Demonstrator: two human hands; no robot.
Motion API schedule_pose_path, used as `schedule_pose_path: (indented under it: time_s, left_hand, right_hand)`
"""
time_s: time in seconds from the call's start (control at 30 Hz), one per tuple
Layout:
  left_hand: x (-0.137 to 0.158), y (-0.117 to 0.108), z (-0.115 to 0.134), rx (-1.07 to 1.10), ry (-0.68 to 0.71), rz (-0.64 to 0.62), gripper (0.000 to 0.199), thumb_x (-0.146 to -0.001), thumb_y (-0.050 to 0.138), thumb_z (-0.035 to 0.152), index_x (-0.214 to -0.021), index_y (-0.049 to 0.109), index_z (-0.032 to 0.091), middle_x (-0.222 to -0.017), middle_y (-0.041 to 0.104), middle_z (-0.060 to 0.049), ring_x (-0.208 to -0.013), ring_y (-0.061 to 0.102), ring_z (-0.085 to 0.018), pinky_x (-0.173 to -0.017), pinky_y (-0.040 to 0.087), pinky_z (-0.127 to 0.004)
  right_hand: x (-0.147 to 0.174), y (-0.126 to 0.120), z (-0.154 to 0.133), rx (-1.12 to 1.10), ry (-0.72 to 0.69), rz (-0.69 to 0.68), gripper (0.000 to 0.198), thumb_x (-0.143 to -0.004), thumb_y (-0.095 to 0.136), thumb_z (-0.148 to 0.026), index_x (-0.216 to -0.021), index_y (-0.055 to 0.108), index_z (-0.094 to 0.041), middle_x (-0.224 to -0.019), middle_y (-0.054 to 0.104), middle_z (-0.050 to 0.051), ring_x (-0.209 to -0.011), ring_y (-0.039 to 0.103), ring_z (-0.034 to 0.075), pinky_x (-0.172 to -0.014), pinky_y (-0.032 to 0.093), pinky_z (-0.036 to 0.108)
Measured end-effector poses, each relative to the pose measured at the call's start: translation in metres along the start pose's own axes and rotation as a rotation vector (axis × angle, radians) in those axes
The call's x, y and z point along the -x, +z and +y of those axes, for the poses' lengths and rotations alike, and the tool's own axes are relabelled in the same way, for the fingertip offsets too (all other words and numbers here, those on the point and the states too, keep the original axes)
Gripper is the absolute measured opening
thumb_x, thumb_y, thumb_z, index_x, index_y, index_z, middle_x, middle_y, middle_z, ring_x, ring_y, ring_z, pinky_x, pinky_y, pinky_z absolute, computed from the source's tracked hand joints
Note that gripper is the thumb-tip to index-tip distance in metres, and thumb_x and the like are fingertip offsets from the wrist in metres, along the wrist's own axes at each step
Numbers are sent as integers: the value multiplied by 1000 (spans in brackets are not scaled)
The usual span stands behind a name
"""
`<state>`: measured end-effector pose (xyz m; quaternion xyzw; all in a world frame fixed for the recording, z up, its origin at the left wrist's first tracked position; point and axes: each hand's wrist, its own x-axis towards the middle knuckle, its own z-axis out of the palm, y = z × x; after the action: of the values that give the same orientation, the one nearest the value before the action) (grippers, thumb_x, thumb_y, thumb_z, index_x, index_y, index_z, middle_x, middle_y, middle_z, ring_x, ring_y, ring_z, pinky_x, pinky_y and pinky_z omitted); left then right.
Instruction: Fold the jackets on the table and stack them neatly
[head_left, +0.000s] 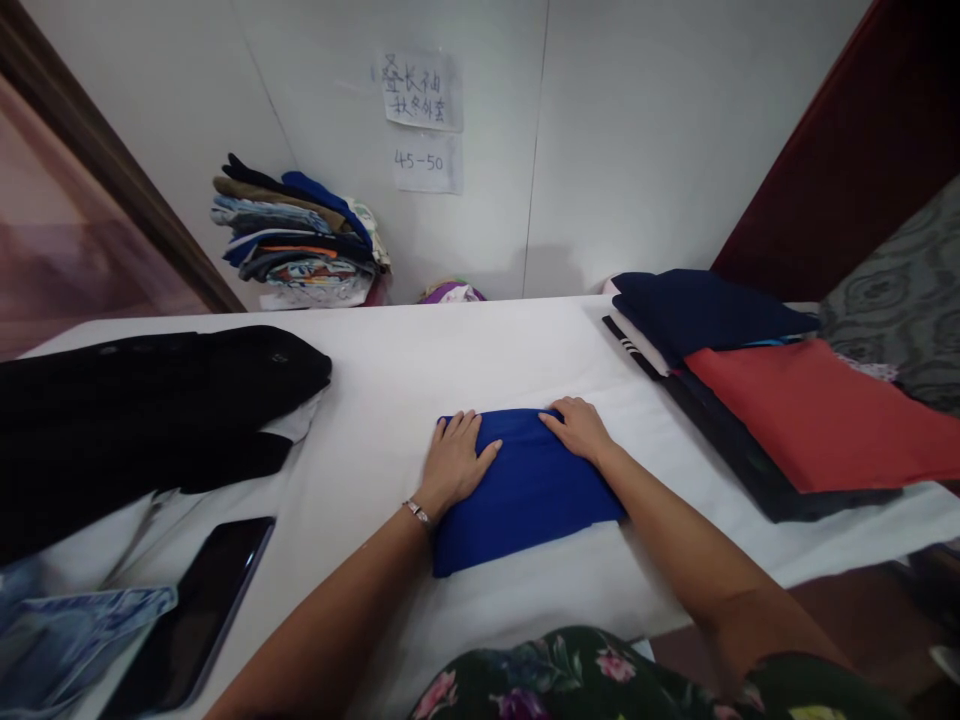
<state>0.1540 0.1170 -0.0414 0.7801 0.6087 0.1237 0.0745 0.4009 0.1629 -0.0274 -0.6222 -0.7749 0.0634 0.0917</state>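
A blue garment (pixel 529 500), folded into a flat rectangle, lies on the white-covered table (pixel 375 440) in front of me. My left hand (pixel 454 458) rests flat on its left side, fingers stretched toward the far edge and thumb apart. On the far right corner lies my right hand (pixel 579 430), its fingers bent over the edge and partly hidden. Whether those fingers grip the cloth or only press on it is unclear.
Black clothing (pixel 150 410) and a dark phone (pixel 199 610) lie at the left, by some denim (pixel 82 640). Folded red (pixel 832 410) and navy (pixel 712 310) garments are stacked at the right. Another clothes pile (pixel 300 240) stands beyond the table. Paper notes (pixel 424 95) hang on the wall.
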Motion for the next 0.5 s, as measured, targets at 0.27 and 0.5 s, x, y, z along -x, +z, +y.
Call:
schedule_pose_path:
  time_s: [0.27,0.5]
  left_hand:
    - [2,0,0,21,-24,7,65,-97,37,56,-145,49,15,-154,46,-13,-146,34,-28,-123,17,-48]
    - [0,-3,0,-31,-29,0,65,-97,36,54,-145,50,12,-154,46,-14,-146,36,-28,-122,20,-48]
  right_hand:
    - [-16,-1,4,15,120,-95,42,-97,44,-54,-94,72,-22,-101,75,8,-97,66,24,-81,44,32]
    - [6,-16,-14,29,7,40,44,-99,46,-44,-131,62,-19,-143,56,15,-137,45,30,-114,27,50]
